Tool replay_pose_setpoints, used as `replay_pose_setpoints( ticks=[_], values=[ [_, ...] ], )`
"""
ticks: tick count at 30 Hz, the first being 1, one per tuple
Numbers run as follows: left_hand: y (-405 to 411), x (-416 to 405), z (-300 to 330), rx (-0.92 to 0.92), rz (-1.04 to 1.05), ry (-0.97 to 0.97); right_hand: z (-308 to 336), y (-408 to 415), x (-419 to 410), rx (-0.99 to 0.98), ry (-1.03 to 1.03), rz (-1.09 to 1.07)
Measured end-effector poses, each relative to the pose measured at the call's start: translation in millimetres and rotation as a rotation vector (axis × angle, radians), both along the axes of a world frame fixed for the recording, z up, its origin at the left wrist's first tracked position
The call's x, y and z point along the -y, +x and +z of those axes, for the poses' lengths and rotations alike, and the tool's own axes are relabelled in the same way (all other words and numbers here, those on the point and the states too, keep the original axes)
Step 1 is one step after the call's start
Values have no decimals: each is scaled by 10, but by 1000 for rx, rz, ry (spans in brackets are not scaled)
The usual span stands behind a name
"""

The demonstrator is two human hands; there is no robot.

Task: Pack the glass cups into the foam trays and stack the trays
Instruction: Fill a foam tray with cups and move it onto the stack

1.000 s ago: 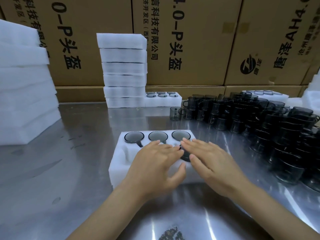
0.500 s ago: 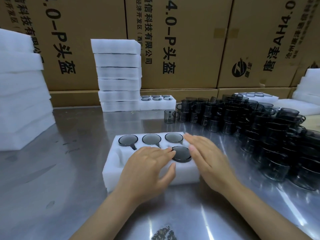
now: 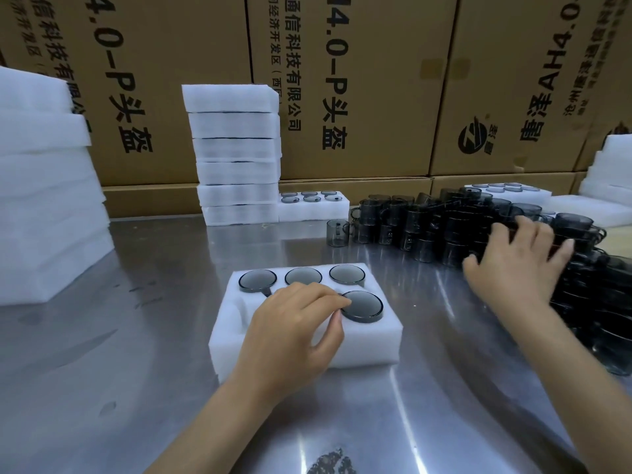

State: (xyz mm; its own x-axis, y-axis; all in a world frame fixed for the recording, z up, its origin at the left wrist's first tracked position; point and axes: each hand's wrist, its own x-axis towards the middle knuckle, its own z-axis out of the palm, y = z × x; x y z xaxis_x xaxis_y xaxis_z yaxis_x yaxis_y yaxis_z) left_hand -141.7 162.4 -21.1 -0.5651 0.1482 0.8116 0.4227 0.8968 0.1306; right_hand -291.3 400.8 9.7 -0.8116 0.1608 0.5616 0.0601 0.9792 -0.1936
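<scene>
Change: right hand point(image 3: 516, 258) has left the tray since 1 s ago & swung out to the loose cups; left hand point(image 3: 294, 331) stayed on the foam, head cam tipped a bit.
Table point(image 3: 143, 371): steel, shiny, carries everything.
Cartons point(image 3: 376, 83): brown wall of boxes w/ print, behind the table.
Blank foam point(image 3: 44, 200): tall pile far left, well apart from the work.
Packed stack point(image 3: 236, 155): six trays high at the back, one more filled tray point(image 3: 313, 206) just beside its base.
Loose cups point(image 3: 444, 227): dark smoked glass, crowded along the right side, some stacked; a single cup point(image 3: 337, 233) stands apart at the left end.
Work tray point(image 3: 301, 319): centre front; back row holds 3 cups, front right pocket holds 1 cup point(image 3: 362, 306); front middle is under the left hand, front left pocket looks empty.
Right hand pose: fingers spread & relaxed over the cup pile, palm down, blurred; looks like nothing gripped yet.
Left hand pose: fingers curled, thumb & forefinger tips at the rim of the front right cup; can't tell if pinching or just touching. Hands well apart.
Step tip: prob. fetching next cup. Take one by the body, not the handle, don't knock neighbours; keep left hand steadying the foam, drop cup straight down w/ handle lined to the slot.
</scene>
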Motion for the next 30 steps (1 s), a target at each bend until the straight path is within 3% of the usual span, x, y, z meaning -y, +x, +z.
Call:
replay_pose_setpoints(
  ticks=[3, 5, 11, 15, 19, 22, 30],
  values=[
    [-12, 16, 3, -30, 14, 5, 73, -137, -126, 211, 44, -169],
    [-23, 14, -11, -32, 13, -5, 59, -186, -160, 241, 43, -182],
    [-25, 13, -9, -63, 35, 2, -25, -145, -194, 41, 36, -50],
    [-14, 15, 20, -106, 74, 87, 108, 51, -19, -133, -31, 231],
    [-1, 29, 72, -147, 98, 184, 182, 420, 416, -200, -157, 700],
    [17, 50, 102, -142, 120, 236, 97, 689, 740, -230, -140, 1010],
    [85, 158, 49, 18, 104, 207, -151, 920, 1046, -162, -144, 1253]
  ],
)
